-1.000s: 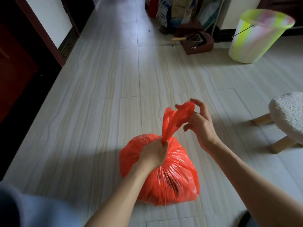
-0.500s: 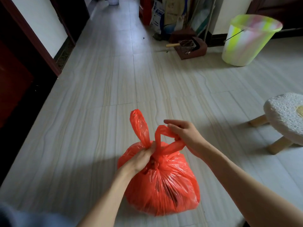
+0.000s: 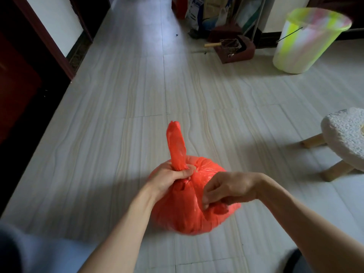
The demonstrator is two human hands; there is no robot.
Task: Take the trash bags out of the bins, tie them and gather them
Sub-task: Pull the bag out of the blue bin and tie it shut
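**Red trash bag gripped at the neck, tail pinched at its side**

Nearest the camera: two bare forearms reaching in from the bottom edge, converging on a red trash bag (image 3: 183, 211) resting on the floor (image 3: 118, 115) at lower centre. Left hand (image 3: 170, 177) clenched around the bag's gathered neck, knuckles to the left, fingers wrapped tight, wrist bent slightly upward. Above that fist, a twisted tail of red plastic (image 3: 176, 144) standing nearly upright, flattened and crumpled at its tip. Right hand (image 3: 226, 189) arched over the bag's right shoulder, wrist cocked, fingers curled downward, fingertips pinching a second bunch of red plastic drawn down against the bag's side.

Bag itself: thin, glossy film, finely creased, bulging round and full, pleats radiating from the neck.

Underfoot: pale tiles with a faint wavy grain and thin grout lines, smooth with a dull sheen, partly shadowed around the bag.

To the right, well apart from the bag: a low stool (image 3: 346, 138) with a nubbly, off-white seat and plain wooden legs, cut off by the frame edge.

Farther back on the right: a translucent plastic bin (image 3: 307, 40), tapered, streaked in yellow-green, pink and white. Left of it, a dark brown boxy dustpan (image 3: 234, 50) with a pale wooden handle protruding. Behind, leaning sacks (image 3: 197, 10) with blue and white printing, lettering too blurred to read.

Along the left edge: a dark reddish door frame (image 3: 45, 38) against a white wall.
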